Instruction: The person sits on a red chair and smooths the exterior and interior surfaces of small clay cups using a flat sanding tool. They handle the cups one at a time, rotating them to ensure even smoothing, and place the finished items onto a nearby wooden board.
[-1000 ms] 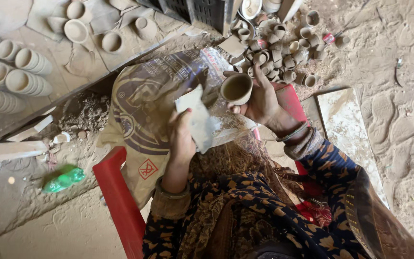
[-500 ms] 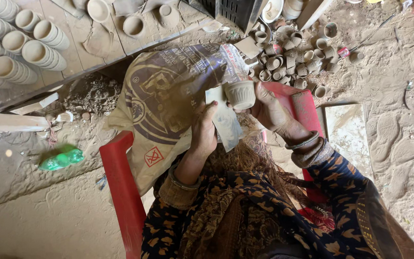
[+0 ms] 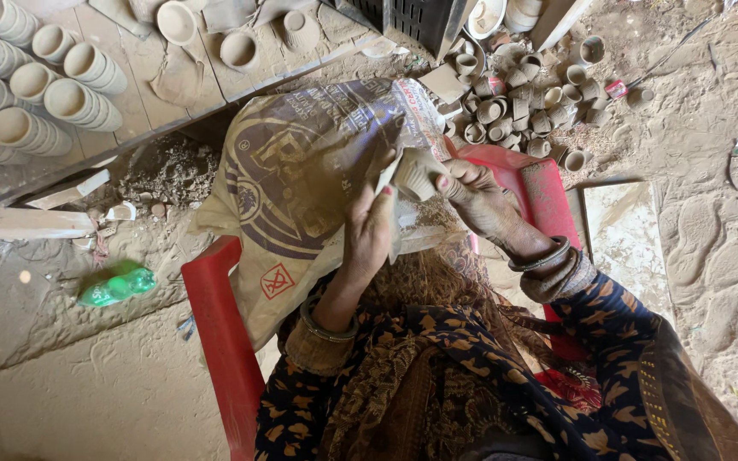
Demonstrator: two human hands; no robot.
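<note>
My right hand (image 3: 480, 198) grips a small unfired clay cup (image 3: 414, 174), held on its side above my lap. My left hand (image 3: 369, 229) holds a pale scrap of cloth or paper (image 3: 398, 218) pressed against the cup's side. Both hands work over a dusty printed sack (image 3: 301, 171) spread across my knees. I sit in a red plastic chair (image 3: 219, 333), and both wrists carry bangles.
Rows of pale clay cups (image 3: 32, 94) lie stacked on boards at the top left. A heap of small cups (image 3: 531, 102) sits on the dirt floor at the top right. A crumpled green plastic bottle (image 3: 117, 286) lies on the left. A dark crate (image 3: 424, 21) stands at the top.
The cup has turned from mouth-up to lying on its side and dropped lower. My left hand moved the pale scrap against it. The view has shifted slightly.
</note>
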